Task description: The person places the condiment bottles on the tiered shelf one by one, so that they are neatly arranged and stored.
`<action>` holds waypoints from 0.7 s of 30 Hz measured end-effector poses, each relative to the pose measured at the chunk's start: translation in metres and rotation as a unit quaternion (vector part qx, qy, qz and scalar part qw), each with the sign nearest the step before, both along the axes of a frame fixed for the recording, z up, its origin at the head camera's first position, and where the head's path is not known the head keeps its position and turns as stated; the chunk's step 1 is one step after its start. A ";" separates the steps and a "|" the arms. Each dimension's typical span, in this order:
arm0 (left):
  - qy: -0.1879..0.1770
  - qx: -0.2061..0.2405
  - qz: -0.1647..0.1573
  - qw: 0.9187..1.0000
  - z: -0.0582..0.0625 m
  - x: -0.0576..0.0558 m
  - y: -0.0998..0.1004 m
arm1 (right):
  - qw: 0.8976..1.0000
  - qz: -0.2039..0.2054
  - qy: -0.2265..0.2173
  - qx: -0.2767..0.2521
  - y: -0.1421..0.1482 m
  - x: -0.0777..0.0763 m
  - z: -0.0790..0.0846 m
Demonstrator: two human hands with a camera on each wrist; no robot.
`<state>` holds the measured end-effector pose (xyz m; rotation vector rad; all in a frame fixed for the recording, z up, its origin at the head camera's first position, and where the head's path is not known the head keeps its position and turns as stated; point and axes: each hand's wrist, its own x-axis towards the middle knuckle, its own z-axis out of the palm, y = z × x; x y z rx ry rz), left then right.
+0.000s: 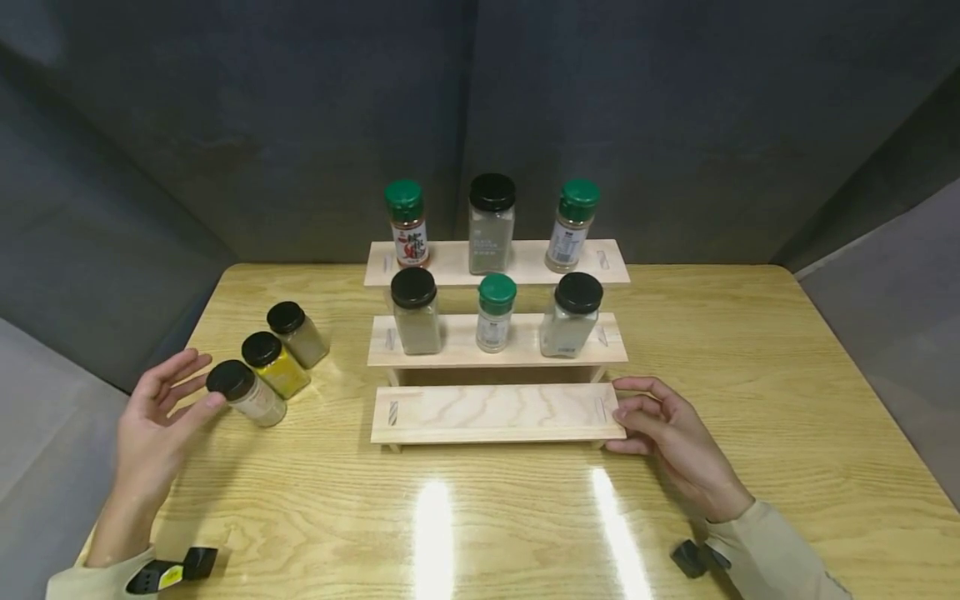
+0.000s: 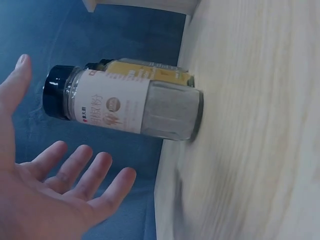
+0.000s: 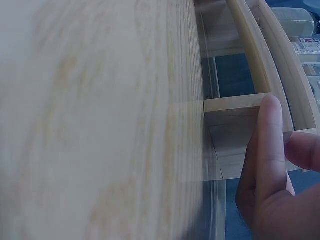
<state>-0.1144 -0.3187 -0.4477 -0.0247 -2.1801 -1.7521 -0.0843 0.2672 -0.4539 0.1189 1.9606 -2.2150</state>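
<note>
Clock: centred on the front shelf; 12 points away from you.
Right hand (image 1: 667, 433): at 3 o'clock; your thumb and bent fingers grip the shelf's end.
Left hand (image 1: 161, 412): at 9 o'clock; your fingers are spread, holding nothing, near the nearest jar's cap.
Front shelf (image 1: 498, 408): at the centre, bare-topped pale wood. Expect a stiff, light board that may slide if pushed; hold it by its end.
Pale-label jar (image 1: 261, 402): at 9 o'clock, upright on the table (image 1: 300, 517). It should be rigid, fairly light and smooth; glass or plastic cannot be told. Take it round the body below the cap, in case the cap turns.
Yellow jar (image 1: 281, 371): just beyond it, towards 10 o'clock; same grasp.
Third jar (image 1: 302, 337): at 10 o'clock, last in the slanting row; same grasp.
Middle shelf (image 1: 457, 337): at 12 o'clock; bears a green-capped jar (image 1: 495, 321) between two black-capped ones.
Back shelf (image 1: 450, 258): farthest, at 12 o'clock; bears three more jars.
</note>
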 end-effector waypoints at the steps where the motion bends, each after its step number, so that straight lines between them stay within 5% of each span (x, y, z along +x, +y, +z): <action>1: 0.002 -0.002 -0.007 1.000 -0.001 0.000 0.000 | 1.000 0.000 0.000 -0.001 0.000 0.000 0.000; 7: -0.020 -0.025 -0.033 0.999 -0.008 0.001 0.004 | 1.000 0.000 0.000 -0.005 0.001 0.001 -0.001; 11: -0.039 0.024 -0.056 0.997 -0.013 0.000 0.008 | 1.000 0.001 0.001 -0.006 0.002 0.001 -0.001; 21: -0.045 0.046 -0.028 0.998 -0.020 -0.001 0.016 | 1.000 0.005 0.004 -0.013 0.002 0.000 -0.002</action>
